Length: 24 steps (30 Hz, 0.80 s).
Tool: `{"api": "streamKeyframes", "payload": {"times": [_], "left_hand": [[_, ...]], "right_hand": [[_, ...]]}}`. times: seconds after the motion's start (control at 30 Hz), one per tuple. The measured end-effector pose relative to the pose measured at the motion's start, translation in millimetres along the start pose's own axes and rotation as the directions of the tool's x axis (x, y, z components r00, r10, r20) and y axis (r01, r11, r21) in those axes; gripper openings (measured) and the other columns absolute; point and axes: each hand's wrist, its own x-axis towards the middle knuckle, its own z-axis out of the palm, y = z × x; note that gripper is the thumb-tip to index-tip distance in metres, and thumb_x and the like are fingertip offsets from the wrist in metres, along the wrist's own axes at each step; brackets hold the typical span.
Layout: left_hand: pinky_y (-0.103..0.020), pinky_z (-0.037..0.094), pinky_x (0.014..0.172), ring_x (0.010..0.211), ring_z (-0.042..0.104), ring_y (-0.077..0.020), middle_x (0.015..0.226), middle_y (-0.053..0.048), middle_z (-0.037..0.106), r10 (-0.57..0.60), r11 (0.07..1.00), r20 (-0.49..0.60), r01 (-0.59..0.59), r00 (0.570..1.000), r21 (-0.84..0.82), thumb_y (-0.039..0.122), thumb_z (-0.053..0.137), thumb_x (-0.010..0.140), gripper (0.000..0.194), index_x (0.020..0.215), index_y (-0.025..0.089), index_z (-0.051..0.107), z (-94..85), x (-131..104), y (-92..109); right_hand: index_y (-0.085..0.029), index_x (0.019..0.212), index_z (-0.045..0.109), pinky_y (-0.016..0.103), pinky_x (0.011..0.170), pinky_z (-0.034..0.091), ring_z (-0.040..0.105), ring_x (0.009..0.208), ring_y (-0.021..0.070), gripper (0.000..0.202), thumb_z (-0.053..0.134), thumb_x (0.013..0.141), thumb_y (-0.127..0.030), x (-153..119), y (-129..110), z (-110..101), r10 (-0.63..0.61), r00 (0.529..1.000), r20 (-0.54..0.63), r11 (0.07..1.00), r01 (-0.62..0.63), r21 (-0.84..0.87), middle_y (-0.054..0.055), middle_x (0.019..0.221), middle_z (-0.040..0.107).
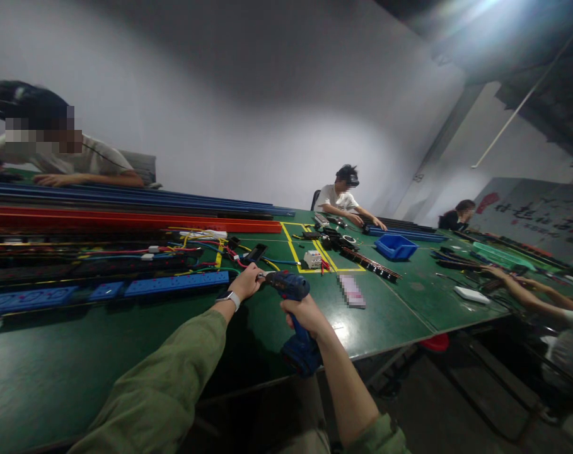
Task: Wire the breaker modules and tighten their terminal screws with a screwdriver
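My right hand (304, 313) is wrapped round the handle of a blue cordless drill (293, 285). The drill points left, its chuck close to the fingers of my left hand (246, 282). That hand is closed near the drill's tip; whether it pinches the bit or a small part cannot be made out. Just left of it lies the end of a long strip of blue sockets (177, 284). Behind my left hand are a small black box (254, 253) and loose coloured wires (234, 255).
A green table (399, 321) carries a red channel (125, 221), a blue bin (396, 247), a white terminal block (313, 259), a phone-like object (351, 291) and a white box (472, 295). Other people sit across the table and at the right, one person's hands (498, 276) among cables.
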Motion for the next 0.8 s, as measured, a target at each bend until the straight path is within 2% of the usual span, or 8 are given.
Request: {"api": "streamKeyframes", "payload": {"times": [0.53,0.8], "left_hand": [[-0.031,0.05,0.09,0.086,0.059,-0.0161,0.1,-0.006,0.057,0.014,1.0,-0.007,-0.014,1.0,0.007,0.024,0.061,0.087,0.013,0.093,0.018,0.071,2.2,1.5,-4.7],[-0.03,0.05,0.09,0.086,0.059,-0.0156,0.101,-0.006,0.057,0.01,1.0,0.009,-0.011,1.0,0.011,0.023,0.06,0.087,0.017,0.098,0.018,0.072,-0.5,0.5,-1.6]], "right_hand": [[-0.019,0.082,0.053,0.021,0.043,0.036,0.049,0.04,0.0114,0.014,0.061,0.07,-0.02,2.7,4.2,-1.0,0.005,1.0,-0.004,1.0,-0.005,0.026,-0.008,0.045,0.048],[-0.019,0.083,0.054,0.021,0.042,0.035,0.048,0.039,0.011,0.014,0.062,0.071,-0.022,4.0,6.9,-1.9,0.0,1.0,0.0,1.0,0.0,0.02,-0.008,0.046,0.048]]}}
